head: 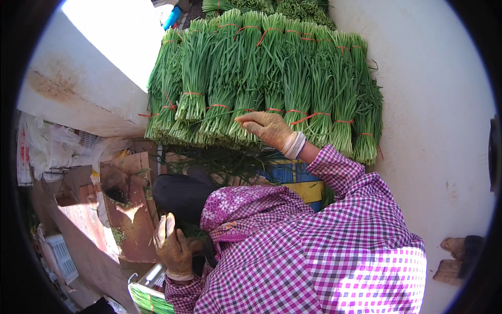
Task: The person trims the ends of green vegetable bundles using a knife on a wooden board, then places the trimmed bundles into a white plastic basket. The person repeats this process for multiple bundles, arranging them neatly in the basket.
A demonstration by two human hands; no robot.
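Note:
Neither my left hand nor my right hand can be made out. Before me is a co-worker in a checked top (353, 239) and a floral headscarf (243, 204), seen from above and behind. One of this person's gloved hands (268, 127) reaches over bundles of long green leafy stalks (310, 86) tied with red bands; a thin green leaf passes by its fingertips. The other gloved hand (172, 243) is raised near a dark rounded thing (180, 198), fingers pointing up. Whether either hand grips anything is unclear. The bundles lie side by side, their pale cut ends towards the co-worker.
A blue and yellow crate (310, 192) stands below the bundles. Wooden boards (133, 219) lie at left, with plastic bags (55, 145) beyond them. A container of green stalks (151, 296) is at the lower left. Pale walls or panels (415, 98) flank the scene.

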